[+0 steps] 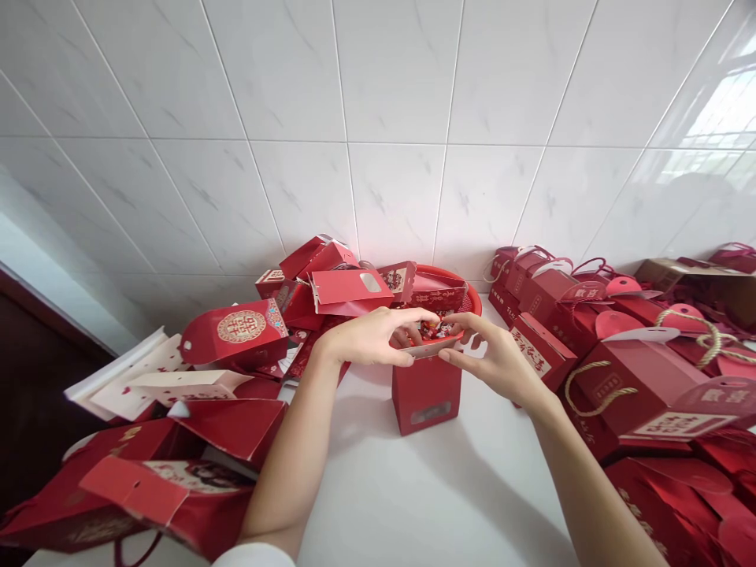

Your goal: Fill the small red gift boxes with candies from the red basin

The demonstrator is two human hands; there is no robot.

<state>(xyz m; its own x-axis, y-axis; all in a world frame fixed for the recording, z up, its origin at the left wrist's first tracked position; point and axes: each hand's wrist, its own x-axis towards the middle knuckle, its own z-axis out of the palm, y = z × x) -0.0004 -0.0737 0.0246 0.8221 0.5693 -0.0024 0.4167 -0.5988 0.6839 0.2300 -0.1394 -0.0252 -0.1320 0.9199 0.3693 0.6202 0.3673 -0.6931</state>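
A red paper gift box (426,398) stands upright on the white table in front of me, a small clear window low on its front. My left hand (387,335) grips the upper left edge of the box, thumb along the front and fingers behind. On the other side, my right hand (487,353) pinches the upper right edge between thumb and fingers. Between my hands the top is open, and small colourful items (435,329) show there; whether they lie inside the box or behind it I cannot tell.
Behind the box sits a red plastic basket (474,299). Open red boxes (236,335) are piled at left, with a white box (183,386) among them. Closed boxes with rope handles (638,386) crowd the right. A cardboard carton (667,272) stands at far right, by the tiled wall (402,197).
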